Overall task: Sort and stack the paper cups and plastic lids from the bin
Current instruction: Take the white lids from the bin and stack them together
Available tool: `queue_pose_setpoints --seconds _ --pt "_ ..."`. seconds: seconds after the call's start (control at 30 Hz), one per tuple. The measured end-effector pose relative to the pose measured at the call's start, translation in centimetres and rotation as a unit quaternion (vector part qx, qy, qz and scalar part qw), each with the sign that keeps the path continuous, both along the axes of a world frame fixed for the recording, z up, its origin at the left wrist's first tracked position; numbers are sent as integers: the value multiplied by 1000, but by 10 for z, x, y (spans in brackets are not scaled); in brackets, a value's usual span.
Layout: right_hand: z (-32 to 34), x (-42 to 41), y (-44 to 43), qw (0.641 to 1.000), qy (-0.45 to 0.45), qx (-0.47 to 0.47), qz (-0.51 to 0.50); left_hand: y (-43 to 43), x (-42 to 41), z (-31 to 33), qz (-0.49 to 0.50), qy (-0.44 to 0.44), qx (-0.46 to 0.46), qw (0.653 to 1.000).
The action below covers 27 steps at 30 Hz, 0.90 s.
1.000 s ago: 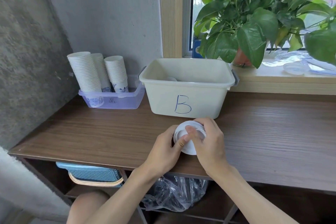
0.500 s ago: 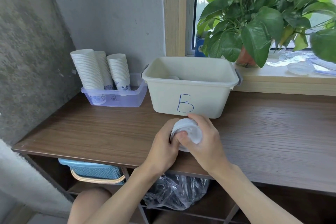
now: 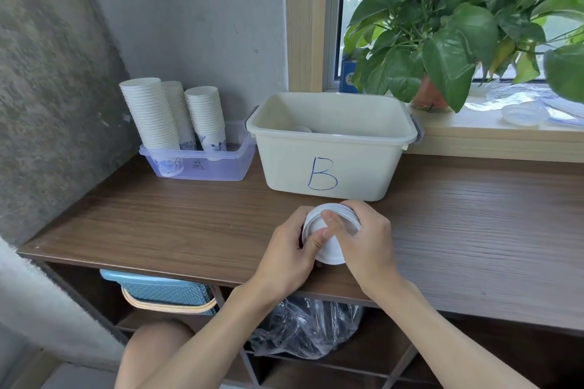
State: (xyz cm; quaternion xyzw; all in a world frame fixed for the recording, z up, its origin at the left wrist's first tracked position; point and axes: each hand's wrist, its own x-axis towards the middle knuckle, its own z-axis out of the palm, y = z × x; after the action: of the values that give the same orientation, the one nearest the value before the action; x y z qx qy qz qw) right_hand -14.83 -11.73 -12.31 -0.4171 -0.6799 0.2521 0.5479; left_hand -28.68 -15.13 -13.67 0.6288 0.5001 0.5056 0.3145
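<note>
Both hands — left hand (image 3: 292,249) and right hand (image 3: 363,237) — clasp a stack of white plastic lids (image 3: 328,230) above the wooden table's (image 3: 158,224) front edge, before bin B (image 3: 331,148) — an uneven squeeze could fan them floorward.

A makeshift work corner in a lived-in room, perhaps a home or small office: a wood-grain table (image 3: 158,224) pushed against rough grey walls (image 3: 189,25), a potted plant (image 3: 442,41) on the window sill (image 3: 489,142), a basket (image 3: 164,290) and plastic bag (image 3: 303,328) stowed on the shelf underneath.
</note>
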Motion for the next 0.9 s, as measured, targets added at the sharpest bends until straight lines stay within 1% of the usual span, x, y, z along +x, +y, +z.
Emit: queue_pose_setpoints --seconds 0.1,0.3,0.4,0.57,0.73,0.9 --pt "0 1 -1 1000 -6 1 -4 0 1 -1 -10 -26 -5 1000" --pt "3 2 -1 999 30 -16 -12 -2 3 3 -13 -20 -1 1000" --pt "3 1 0 998 51 -43 8 -2 1 5 6 -12 0 1000" --pt "1 0 -1 999 -19 20 42 0 -2 5 21 44 58 997" --pt "-1 1 -1 999 -28 35 13 0 0 7 -14 25 -12 1000" --pt "-1 0 0 999 -26 17 10 0 0 4 -15 -29 -5 999"
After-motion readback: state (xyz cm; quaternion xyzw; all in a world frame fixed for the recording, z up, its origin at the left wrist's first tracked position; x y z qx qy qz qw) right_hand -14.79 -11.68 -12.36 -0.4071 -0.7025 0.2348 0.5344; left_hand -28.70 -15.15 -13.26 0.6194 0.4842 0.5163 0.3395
